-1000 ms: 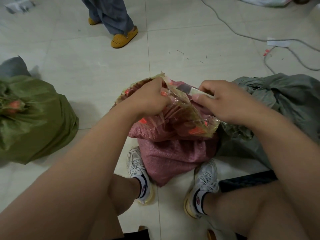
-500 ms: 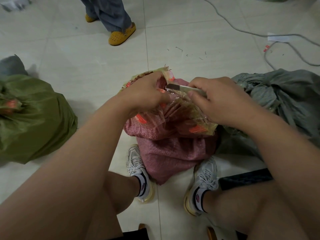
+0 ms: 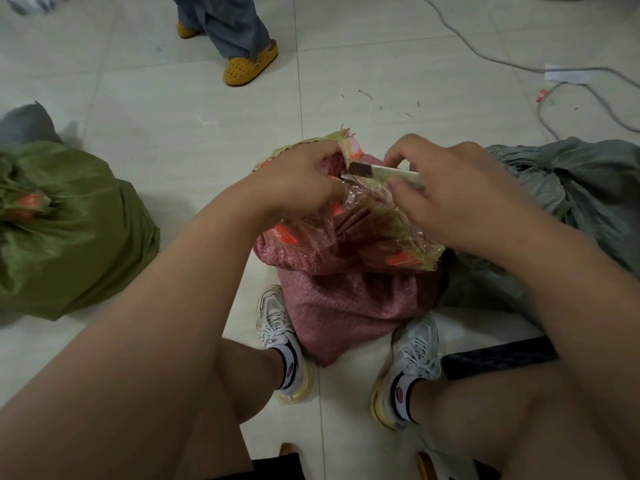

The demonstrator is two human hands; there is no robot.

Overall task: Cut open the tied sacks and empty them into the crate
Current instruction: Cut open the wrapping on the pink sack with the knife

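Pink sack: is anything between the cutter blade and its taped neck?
Nothing visible. The right hand holds the utility knife with its blade end right at the taped neck of the pink sack. The left hand grips that neck just left of the blade, close to the cutting line.

A pink woven sack [image 3: 346,306] stands upright at centre frame, its gathered neck wrapped in clear tape with orange print. A green sack [image 3: 69,230] lies at the left edge, neck bunched, and a crumpled grey sack [image 3: 571,188] lies at the right.
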